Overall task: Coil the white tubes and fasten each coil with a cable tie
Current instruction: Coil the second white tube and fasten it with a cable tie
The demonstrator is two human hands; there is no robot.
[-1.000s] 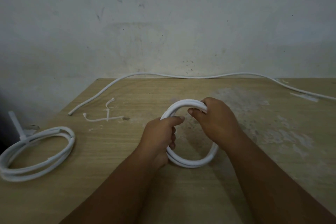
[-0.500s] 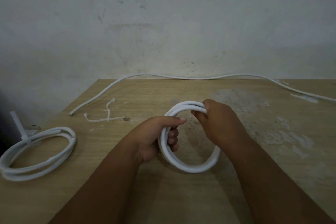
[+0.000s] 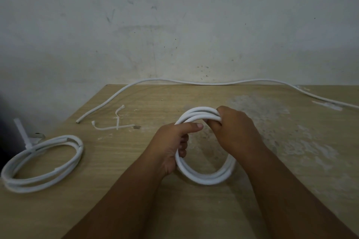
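A white tube coil of about three loops stands tilted on the wooden table in front of me. My left hand grips the coil's left side, fingers curled through the loop. My right hand grips its top right, fingers wrapped over the strands. A second white coil lies flat at the left, bound by a cable tie whose tail sticks up. Two loose cable ties lie crossed behind it. A long uncoiled white tube runs along the table's far edge.
A grey plaster wall rises right behind the table. The table's left edge runs diagonally past the tied coil. Pale scuffed patches mark the table top on the right.
The coil has been lifted and tilted slightly, its lower loop now nearer to me. My left hand slid down its left side; my right hand kept its grip at the top.
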